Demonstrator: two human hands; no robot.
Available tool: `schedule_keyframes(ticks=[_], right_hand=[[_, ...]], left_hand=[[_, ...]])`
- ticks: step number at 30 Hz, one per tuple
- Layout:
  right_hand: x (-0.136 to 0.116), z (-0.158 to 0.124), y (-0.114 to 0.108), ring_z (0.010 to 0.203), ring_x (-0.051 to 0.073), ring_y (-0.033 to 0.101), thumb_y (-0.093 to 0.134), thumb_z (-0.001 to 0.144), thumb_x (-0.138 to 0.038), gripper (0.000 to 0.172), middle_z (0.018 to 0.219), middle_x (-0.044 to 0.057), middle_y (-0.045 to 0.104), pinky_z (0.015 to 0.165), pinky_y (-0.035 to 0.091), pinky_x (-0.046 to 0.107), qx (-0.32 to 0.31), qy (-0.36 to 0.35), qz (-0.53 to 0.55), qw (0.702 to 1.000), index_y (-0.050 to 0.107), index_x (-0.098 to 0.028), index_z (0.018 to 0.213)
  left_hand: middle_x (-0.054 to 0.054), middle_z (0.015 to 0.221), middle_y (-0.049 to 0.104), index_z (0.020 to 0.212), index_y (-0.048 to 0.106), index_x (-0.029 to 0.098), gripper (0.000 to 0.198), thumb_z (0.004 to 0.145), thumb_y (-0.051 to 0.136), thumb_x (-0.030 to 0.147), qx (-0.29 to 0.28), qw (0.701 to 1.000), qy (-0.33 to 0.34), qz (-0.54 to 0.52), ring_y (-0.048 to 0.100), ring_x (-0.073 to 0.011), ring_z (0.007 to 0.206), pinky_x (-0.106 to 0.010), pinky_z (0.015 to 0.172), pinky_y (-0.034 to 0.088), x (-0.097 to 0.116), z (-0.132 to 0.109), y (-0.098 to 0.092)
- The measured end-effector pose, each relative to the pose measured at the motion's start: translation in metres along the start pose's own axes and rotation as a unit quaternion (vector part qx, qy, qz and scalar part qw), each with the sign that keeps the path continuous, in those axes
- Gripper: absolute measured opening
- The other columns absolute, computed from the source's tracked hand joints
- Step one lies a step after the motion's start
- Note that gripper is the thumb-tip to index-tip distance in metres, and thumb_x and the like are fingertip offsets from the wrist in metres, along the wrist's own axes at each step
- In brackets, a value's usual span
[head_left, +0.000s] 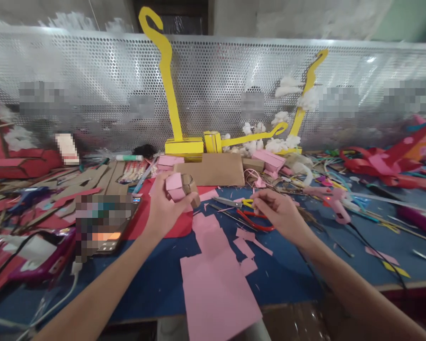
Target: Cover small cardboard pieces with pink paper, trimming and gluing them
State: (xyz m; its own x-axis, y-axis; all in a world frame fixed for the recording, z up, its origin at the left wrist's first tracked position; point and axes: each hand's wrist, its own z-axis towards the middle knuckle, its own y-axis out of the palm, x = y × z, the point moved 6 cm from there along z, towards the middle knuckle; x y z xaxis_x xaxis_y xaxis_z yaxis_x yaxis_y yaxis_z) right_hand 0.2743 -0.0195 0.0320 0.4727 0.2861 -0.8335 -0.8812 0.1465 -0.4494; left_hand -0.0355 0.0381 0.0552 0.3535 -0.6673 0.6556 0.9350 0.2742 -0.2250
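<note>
My left hand [162, 206] is closed around a small cardboard block [189, 187], raised above the table. Pink paper covers its left part, while the rest is bare brown. My right hand [279, 212] has its fingers pinched together at the yellow handle of a pair of scissors [230, 202], whose blades point left. Just below lies a red-handled tool [255, 221]. Between my forearms, a large pink sheet [216, 289] with a ragged upper part hangs over the table's front edge. Small pink offcuts [246, 248] lie to its right.
Behind stand yellow hooked cardboard shapes [168, 80] against a perforated metal panel [216, 85]. A brown cardboard piece [220, 169] leans in front. To the left lies a phone [126, 227] with a white cable [74, 279]; at right, a pink glue gun [341, 208] with a black cord.
</note>
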Motion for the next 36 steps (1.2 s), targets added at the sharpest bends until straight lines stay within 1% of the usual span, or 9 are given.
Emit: schedule_keyframes(ticks=[3,8,10,12,15,19,25,32,36], right_hand=[[-0.006,-0.028,-0.003,0.088,0.021,0.07,0.056,0.101,-0.043,0.027,0.102,0.008,0.075,0.08,0.057,0.036,-0.044,-0.002,-0.088,0.995,0.07,-0.021,0.11],[-0.029,-0.076,0.021,0.121,0.027,0.065,0.063,0.099,-0.037,0.033,0.131,0.006,0.07,0.102,0.053,0.043,-0.233,-0.076,-0.167,0.955,0.068,-0.031,0.131],[-0.036,-0.084,0.029,0.127,0.027,0.061,0.063,0.099,-0.035,0.032,0.136,0.007,0.066,0.107,0.05,0.044,-0.244,-0.105,-0.172,0.949,0.069,-0.032,0.13],[-0.039,-0.085,0.036,0.12,0.026,0.063,0.06,0.101,-0.032,0.021,0.127,0.007,0.068,0.101,0.051,0.042,-0.247,-0.115,-0.175,0.946,0.072,-0.029,0.118],[-0.044,-0.082,0.044,0.098,0.022,0.065,0.058,0.099,-0.024,0.01,0.106,0.004,0.068,0.086,0.053,0.036,-0.269,-0.11,-0.172,0.941,0.068,-0.025,0.099],[-0.046,-0.073,0.051,0.075,0.017,0.06,0.057,0.094,-0.015,0.011,0.085,0.0,0.066,0.066,0.046,0.029,-0.272,-0.063,-0.145,0.949,0.061,-0.024,0.089],[-0.046,-0.043,0.068,0.067,0.015,0.064,0.056,0.094,-0.019,0.007,0.08,-0.001,0.07,0.06,0.047,0.027,-0.219,0.028,-0.026,0.975,0.061,-0.022,0.098],[-0.054,0.007,0.056,0.059,0.013,0.065,0.06,0.09,-0.024,0.006,0.073,-0.003,0.063,0.057,0.048,0.026,-0.142,-0.013,-0.027,0.989,0.061,-0.02,0.094],[-0.04,0.007,0.078,0.054,0.013,0.064,0.061,0.087,-0.023,0.008,0.074,-0.001,0.066,0.053,0.05,0.025,-0.209,0.028,-0.007,0.978,0.061,-0.02,0.095]], left_hand=[[-0.005,0.117,0.061,0.122,0.052,0.023,0.062,0.072,0.088,0.033,0.0,1.0,0.007,0.007,0.063,-0.0232,0.107,-0.038,0.091,0.057,-0.001,0.001,0.0],[-0.006,0.121,0.059,0.125,0.051,0.024,0.064,0.073,0.086,0.032,-0.021,1.0,0.002,0.005,0.062,-0.0236,0.112,-0.039,0.094,0.056,-0.007,-0.002,0.003],[-0.006,0.121,0.059,0.126,0.051,0.024,0.064,0.073,0.086,0.031,-0.027,1.0,-0.002,0.005,0.062,-0.024,0.113,-0.04,0.096,0.056,-0.01,-0.002,0.004],[-0.006,0.121,0.06,0.126,0.051,0.023,0.064,0.073,0.085,0.032,-0.033,0.999,-0.007,0.01,0.062,-0.0244,0.113,-0.042,0.096,0.056,-0.012,-0.003,0.006],[-0.006,0.12,0.06,0.124,0.051,0.023,0.063,0.073,0.086,0.033,-0.036,0.999,-0.009,0.012,0.063,-0.0241,0.111,-0.042,0.095,0.057,-0.012,-0.003,0.007],[-0.006,0.12,0.061,0.124,0.051,0.024,0.062,0.074,0.086,0.031,-0.033,0.999,-0.001,0.005,0.064,-0.0233,0.109,-0.04,0.094,0.058,-0.01,-0.002,0.007],[-0.006,0.119,0.06,0.123,0.051,0.026,0.06,0.074,0.086,0.032,-0.04,0.999,0.006,0.007,0.064,-0.0243,0.11,-0.042,0.096,0.056,-0.013,-0.002,0.006],[-0.005,0.116,0.061,0.121,0.052,0.028,0.057,0.074,0.085,0.028,-0.044,0.999,0.005,0.011,0.065,-0.0248,0.107,-0.047,0.097,0.055,-0.013,-0.003,0.006],[-0.006,0.12,0.06,0.122,0.051,0.027,0.056,0.076,0.084,0.03,-0.044,0.999,0.01,0.022,0.062,-0.0259,0.113,-0.047,0.101,0.051,-0.012,-0.002,0.005]])
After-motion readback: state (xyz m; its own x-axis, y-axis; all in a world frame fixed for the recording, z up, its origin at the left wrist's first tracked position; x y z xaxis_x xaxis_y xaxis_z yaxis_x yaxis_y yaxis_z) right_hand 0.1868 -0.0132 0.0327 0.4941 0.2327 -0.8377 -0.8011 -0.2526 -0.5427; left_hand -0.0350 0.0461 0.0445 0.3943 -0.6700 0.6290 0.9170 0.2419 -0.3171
